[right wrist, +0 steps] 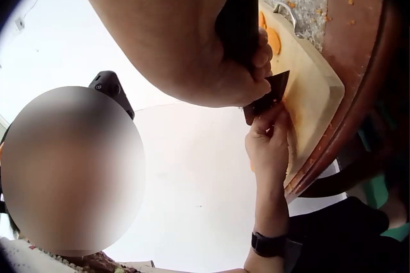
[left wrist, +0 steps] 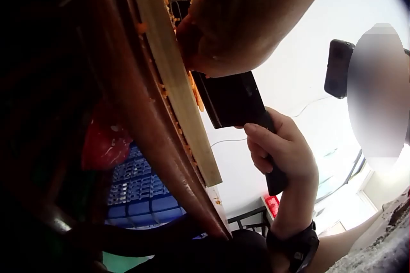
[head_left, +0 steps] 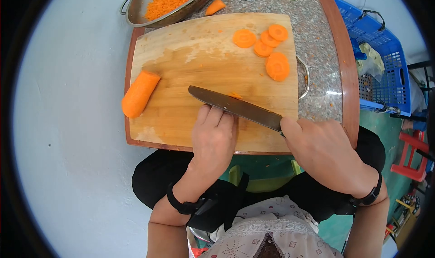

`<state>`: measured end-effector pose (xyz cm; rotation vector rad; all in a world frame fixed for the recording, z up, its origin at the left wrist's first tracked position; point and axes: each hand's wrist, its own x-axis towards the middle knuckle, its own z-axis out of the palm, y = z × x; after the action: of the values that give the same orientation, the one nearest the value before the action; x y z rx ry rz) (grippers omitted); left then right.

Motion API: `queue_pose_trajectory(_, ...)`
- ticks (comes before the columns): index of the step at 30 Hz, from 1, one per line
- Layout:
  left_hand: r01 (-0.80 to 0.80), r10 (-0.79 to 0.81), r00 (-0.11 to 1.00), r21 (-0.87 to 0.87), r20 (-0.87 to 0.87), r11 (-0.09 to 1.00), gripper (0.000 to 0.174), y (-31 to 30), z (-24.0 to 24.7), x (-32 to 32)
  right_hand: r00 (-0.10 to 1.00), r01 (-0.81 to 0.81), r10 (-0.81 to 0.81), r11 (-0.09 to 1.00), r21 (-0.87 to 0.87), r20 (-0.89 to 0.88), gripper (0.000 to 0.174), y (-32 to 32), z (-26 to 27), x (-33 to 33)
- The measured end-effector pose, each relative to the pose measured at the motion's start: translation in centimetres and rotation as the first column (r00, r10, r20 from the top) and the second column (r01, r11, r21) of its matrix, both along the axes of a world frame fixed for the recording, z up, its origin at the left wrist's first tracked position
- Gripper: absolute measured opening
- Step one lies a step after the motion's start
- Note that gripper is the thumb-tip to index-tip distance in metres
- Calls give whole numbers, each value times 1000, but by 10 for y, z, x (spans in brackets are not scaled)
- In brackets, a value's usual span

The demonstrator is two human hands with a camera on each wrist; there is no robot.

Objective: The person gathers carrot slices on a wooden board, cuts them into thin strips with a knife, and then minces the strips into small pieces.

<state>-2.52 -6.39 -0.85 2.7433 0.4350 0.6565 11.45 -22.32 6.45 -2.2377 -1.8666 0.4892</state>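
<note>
My right hand [head_left: 321, 144] grips the dark handle of a broad kitchen knife [head_left: 235, 107], whose blade slants across the wooden cutting board [head_left: 181, 76]. My left hand [head_left: 213, 133] is at the board's near edge, fingers bent down against the blade's near side, holding a carrot piece that is mostly hidden beneath them. Thin carrot strips [head_left: 235, 95] lie just beyond the blade; more carrot shreds [left wrist: 197, 94] show beside the fingers in the left wrist view. A thick peeled carrot chunk [head_left: 140, 94] lies at the board's left. Several round carrot slices [head_left: 277, 66] are at the far right.
Past the board's far left corner stands a metal pan [head_left: 190, 9] of grated carrot, with a small carrot end [head_left: 215, 7] near it. The granite tabletop [head_left: 317, 63] has a wooden rim. A blue plastic basket [head_left: 398, 63] and a red stool [head_left: 410, 153] are off to the right.
</note>
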Motion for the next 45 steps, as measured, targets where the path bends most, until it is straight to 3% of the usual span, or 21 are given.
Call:
queue_pose_trajectory(4, 11, -11, 1000, -12, -8, 1000, 24, 2, 0, -1, 998, -28, 30, 999, -36, 60, 14, -2, 6, 2)
queue_pose_trajectory(13, 43, -43, 999, 1, -15, 999, 25, 3, 1, -2, 998, -24, 19, 997, -69, -67, 14, 15, -4, 3)
queue_pose_trajectory(19, 10, -11, 999, 32, 43, 999, 25, 0, -5, -3, 991, 83, -86, 996, -28, -103, 15, 15, -17, -6)
queue_pose_trajectory(22, -3, 3, 1000, -5, 8, 1000, 25, -1, -2, -5, 988, 61, -59, 998, 10, -144, 14, 5, -11, -4)
queue_pose_trajectory(31, 29, -29, 1000, -2, -3, 1000, 24, 1, -2, -5, 1000, -9, 9, 1000, -1, -10, 14, 1, 0, -3)
queue_pose_trajectory(37, 16, -17, 998, -28, -56, 999, 24, 1, 1, -7, 999, -43, 42, 996, -76, -14, 14, 7, 3, 2)
queue_pose_trajectory(40, 9, -11, 999, -26, -48, 1000, 24, 0, 2, -5, 990, 14, -30, 993, -119, -135, 12, 17, -2, 1)
queue_pose_trajectory(45, 17, -16, 1000, 27, -20, 999, 23, -1, 0, -6, 996, 22, -21, 1000, 6, -84, 13, 18, -15, -7)
